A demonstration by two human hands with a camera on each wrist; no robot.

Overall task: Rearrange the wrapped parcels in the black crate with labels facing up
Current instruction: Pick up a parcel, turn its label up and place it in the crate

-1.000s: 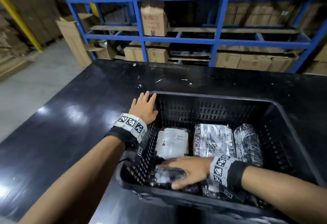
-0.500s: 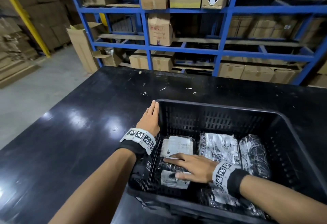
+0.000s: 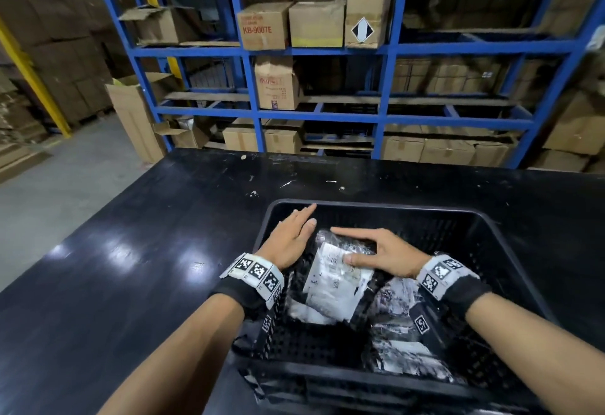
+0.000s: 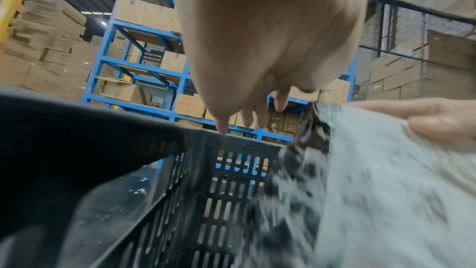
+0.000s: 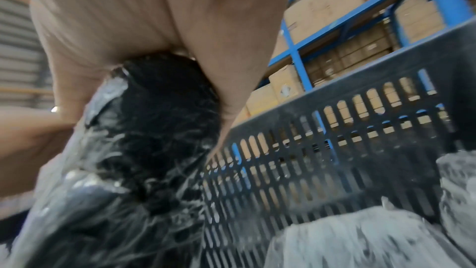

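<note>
A black slotted crate (image 3: pixel 376 206) stands on the black table (image 3: pixel 147 251). My right hand (image 3: pixel 376 247) grips a plastic-wrapped parcel (image 3: pixel 334 280) and holds it tilted above the crate's left half, white label up, thumb on the label. In the right wrist view the right hand (image 5: pixel 154 17) curls round the dark parcel (image 5: pixel 141 150). My left hand (image 3: pixel 294 234) hovers flat with straight fingers just left of that parcel, over the crate's far-left corner. More wrapped parcels (image 3: pixel 402 355) lie on the crate floor to the right. In the left wrist view the parcel (image 4: pixel 373 170) is blurred.
Blue shelving (image 3: pixel 386 113) loaded with cardboard boxes (image 3: pixel 278 82) stands behind the table. A grey concrete floor (image 3: pixel 49 185) runs along the table's left side. The crate's slotted walls (image 5: pixel 335 140) enclose the parcels.
My right hand has taken a parcel from the crate's near-left floor and raised it, label up. My left hand has come off the rim and moved over the crate beside it.
</note>
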